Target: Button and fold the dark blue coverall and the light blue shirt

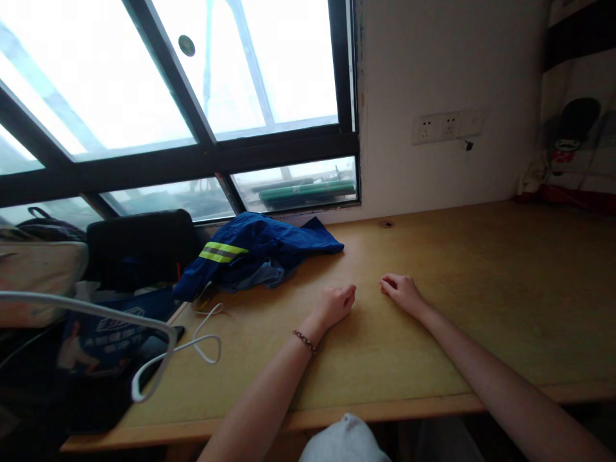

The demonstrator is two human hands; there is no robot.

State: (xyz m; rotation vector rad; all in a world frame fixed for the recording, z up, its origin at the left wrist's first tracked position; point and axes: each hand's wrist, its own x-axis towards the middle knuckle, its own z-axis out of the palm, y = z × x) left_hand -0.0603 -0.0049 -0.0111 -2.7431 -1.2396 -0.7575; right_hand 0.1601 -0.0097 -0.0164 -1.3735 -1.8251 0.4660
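My left hand [335,304] rests on the wooden tabletop [481,289], its fingers curled into a loose fist and a dark beaded bracelet [305,342] around the wrist. Just to the right, with a small gap between them, my right hand [403,294] lies on the same surface with fingers curled in. Nothing shows sticking out of either hand. Beyond my left hand, a crumpled blue garment [269,247] with a yellow and grey reflective stripe lies near the window, not touching my hands.
A white cable [206,340] loops over the table's left side. Bags and a black case [144,247] crowd the left end. The window [260,64] stands behind; wall sockets [447,126] are on the right wall. A patterned curtain [572,128] hangs at far right.
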